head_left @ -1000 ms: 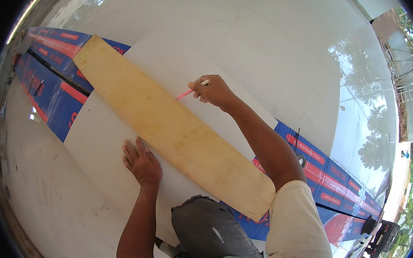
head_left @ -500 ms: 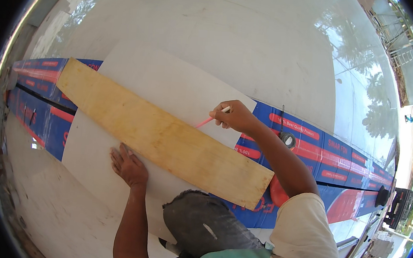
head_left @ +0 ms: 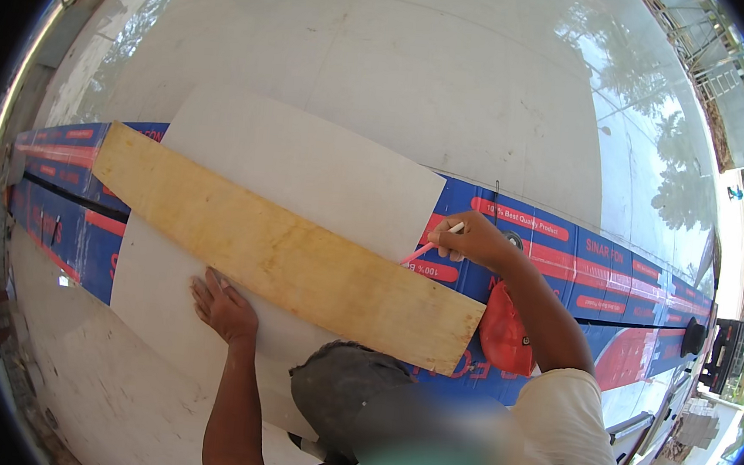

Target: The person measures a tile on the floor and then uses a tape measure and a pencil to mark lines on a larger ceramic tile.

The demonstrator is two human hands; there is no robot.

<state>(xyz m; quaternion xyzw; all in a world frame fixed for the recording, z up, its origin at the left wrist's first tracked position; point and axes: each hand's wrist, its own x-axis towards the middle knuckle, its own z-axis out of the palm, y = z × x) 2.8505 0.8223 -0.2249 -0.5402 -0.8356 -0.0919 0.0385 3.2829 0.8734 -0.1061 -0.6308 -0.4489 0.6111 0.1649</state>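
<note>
My right hand (head_left: 468,238) pinches a slim pink pen (head_left: 420,253) with a white end. Its tip meets the far long edge of a yellowish wooden plank (head_left: 283,247), close to the right edge of a large white sheet (head_left: 308,157). The plank lies slantwise across the sheet, overhanging it at both ends. On the sheet's near part rests my left hand (head_left: 225,307), fingers spread, fingertips close to the plank's near edge; whether they touch it I cannot tell.
Blue and red printed cardboard (head_left: 605,264) lies under the sheet. A red object (head_left: 508,335) sits by the plank's right end, near a dark round item (head_left: 513,238) partly behind my right wrist. Dark grey cloth (head_left: 342,396) shows below the plank. A black round thing (head_left: 693,336) lies far right.
My right hand and the pen have slid right along the plank's far edge to the sheet's right edge. My left hand stays on the sheet. More of the red object shows.
</note>
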